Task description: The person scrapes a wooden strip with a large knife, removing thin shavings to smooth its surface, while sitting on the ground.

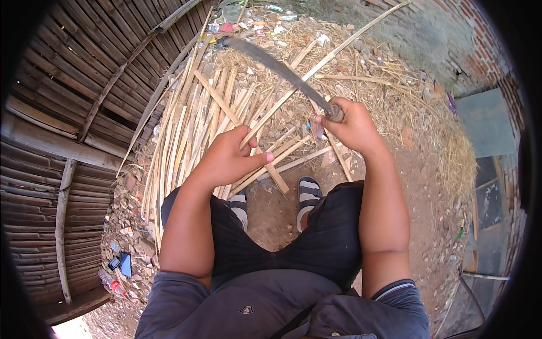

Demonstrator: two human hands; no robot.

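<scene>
My left hand is closed around the lower end of a long, pale bamboo strip, its thumb stretched out to the side. The strip slants up and away to the far right. In my right hand is the handle of a machete with a long, dark, curved blade. The blade points to the far left and crosses the strip in view; whether the two touch I cannot tell. Below my left hand, a flat bamboo slat lies among other cut pieces near my feet.
Many split bamboo strips lie in a heap on the left. A slatted bamboo wall rises beside it. Straw and litter cover the far ground, before a brick wall. A plastic bottle lies at lower left; a grey panel stands right.
</scene>
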